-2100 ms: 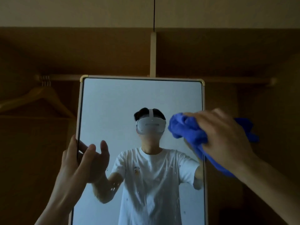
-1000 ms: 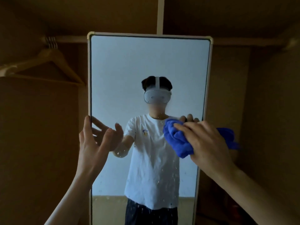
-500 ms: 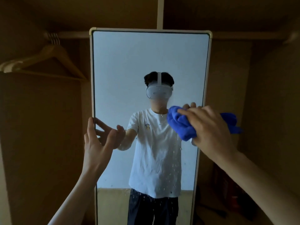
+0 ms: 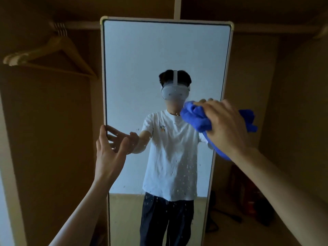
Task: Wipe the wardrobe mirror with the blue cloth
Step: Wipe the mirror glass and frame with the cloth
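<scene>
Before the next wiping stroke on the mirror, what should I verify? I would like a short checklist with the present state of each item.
1. The blue cloth is bunched in the grip of the right hand: ok.
2. The cloth is pressed against the mirror: cannot tell, the hand hides the contact.
3. The left hand is at the mirror's left frame, fingers straight: ok.
4. Lower glass is free of droplets: not ok, many drops there.
5. Upper glass is free of drops: ok.
</scene>
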Demonstrator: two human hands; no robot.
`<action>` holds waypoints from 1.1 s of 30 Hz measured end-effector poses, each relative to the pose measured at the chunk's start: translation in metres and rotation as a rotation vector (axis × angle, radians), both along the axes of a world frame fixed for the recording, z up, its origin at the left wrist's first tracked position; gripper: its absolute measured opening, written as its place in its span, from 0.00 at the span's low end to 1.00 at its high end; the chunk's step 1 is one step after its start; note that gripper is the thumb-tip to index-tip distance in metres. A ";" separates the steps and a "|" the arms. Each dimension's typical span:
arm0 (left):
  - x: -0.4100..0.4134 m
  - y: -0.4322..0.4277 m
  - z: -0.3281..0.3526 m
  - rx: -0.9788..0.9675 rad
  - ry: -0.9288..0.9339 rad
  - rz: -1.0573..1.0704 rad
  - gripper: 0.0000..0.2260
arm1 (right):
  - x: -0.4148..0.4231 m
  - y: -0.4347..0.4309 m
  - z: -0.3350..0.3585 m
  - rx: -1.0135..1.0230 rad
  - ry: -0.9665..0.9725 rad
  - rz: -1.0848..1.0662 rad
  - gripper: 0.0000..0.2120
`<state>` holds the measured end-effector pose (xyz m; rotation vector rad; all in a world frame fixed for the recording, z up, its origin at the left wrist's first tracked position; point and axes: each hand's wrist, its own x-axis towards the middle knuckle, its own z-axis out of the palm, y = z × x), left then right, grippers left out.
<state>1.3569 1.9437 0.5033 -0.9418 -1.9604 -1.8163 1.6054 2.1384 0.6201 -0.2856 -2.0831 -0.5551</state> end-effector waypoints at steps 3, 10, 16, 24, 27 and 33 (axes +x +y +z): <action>0.000 0.000 -0.002 -0.019 -0.012 -0.005 0.42 | -0.010 -0.003 0.000 -0.031 0.100 0.048 0.16; -0.006 -0.001 -0.006 -0.059 -0.013 -0.030 0.42 | -0.007 -0.012 -0.113 0.055 -0.093 0.018 0.31; -0.015 -0.011 -0.007 -0.110 -0.009 -0.118 0.42 | -0.005 -0.012 -0.056 0.012 -0.057 -0.004 0.26; -0.016 -0.016 -0.012 -0.155 -0.010 -0.162 0.42 | -0.036 -0.023 0.013 -0.024 0.027 -0.116 0.17; -0.015 -0.014 -0.012 -0.149 -0.022 -0.171 0.43 | -0.040 -0.045 -0.076 0.050 -0.148 0.031 0.27; -0.015 -0.018 -0.011 -0.166 -0.016 -0.160 0.43 | -0.042 -0.041 -0.083 0.082 -0.230 0.079 0.24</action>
